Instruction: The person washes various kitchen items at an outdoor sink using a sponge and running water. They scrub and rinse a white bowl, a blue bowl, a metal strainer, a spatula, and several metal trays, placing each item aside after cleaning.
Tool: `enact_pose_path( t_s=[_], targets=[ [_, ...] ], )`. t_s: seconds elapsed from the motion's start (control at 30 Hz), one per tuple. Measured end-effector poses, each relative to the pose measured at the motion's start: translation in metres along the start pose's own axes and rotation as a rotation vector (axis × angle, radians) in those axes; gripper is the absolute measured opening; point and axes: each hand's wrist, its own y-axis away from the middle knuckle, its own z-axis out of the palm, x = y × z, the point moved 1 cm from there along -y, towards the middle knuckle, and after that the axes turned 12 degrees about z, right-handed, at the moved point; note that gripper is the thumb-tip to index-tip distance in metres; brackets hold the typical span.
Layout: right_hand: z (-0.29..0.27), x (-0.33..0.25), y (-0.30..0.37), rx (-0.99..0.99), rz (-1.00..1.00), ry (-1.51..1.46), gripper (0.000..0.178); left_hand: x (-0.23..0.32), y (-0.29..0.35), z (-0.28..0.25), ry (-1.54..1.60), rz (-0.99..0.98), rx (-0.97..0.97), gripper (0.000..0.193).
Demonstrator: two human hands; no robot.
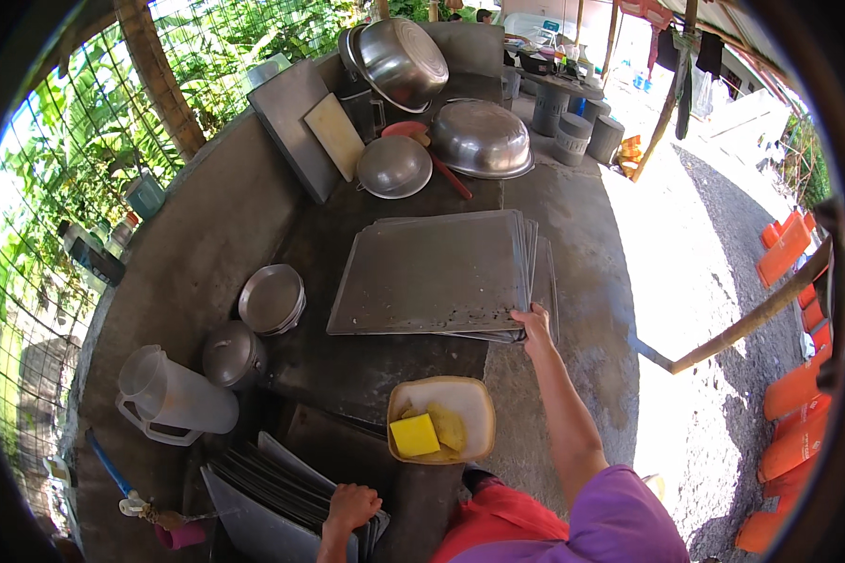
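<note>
My right hand (pixel 535 327) is closed on the near right corner of a metal baking sheet (pixel 432 267), the top one of a slightly fanned stack lying on the concrete counter. Lower down, my left hand (pixel 353 507) curls its fingers over the upper edges of several metal trays (pixel 270 497) that lean upright together in the sink. Between my two arms sits a cream plastic tub (pixel 479 422), with a yellow sponge (pixel 414 435) and a duller yellow piece (pixel 448 427) in it.
Left of the sheets are stacked round pans (pixel 271 298), a lidded pot (pixel 233 355) and a plastic pitcher (pixel 178 394). A tap (pixel 141 508) stands over a pink cup (pixel 180 536). Metal basins (pixel 482 139) and a cutting board (pixel 334 136) occupy the far end.
</note>
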Motion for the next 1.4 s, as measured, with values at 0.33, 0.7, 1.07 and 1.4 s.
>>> enact_pose_path(
  t_s=[0.33, 0.7, 1.07, 1.4],
  targets=[
    [-0.082, 0.013, -0.034, 0.539, 0.06, 1.002, 0.048, 0.001, 0.0, 0.002, -0.014, 0.005, 0.023, 0.026],
    [-0.088, 0.025, -0.038, 0.338, 0.493, 0.331, 0.068, 0.0, -0.002, 0.002, -0.026, -0.008, 0.01, 0.026],
    [-0.037, 0.08, 0.072, 0.227, 0.388, 0.238, 0.042, -0.001, -0.001, 0.004, -0.024, -0.004, 0.007, 0.026],
    [-0.06, 0.069, 0.02, -0.034, -0.172, 0.56, 0.054, -0.001, -0.002, 0.003, -0.056, 0.004, 0.028, 0.024]
  ],
)
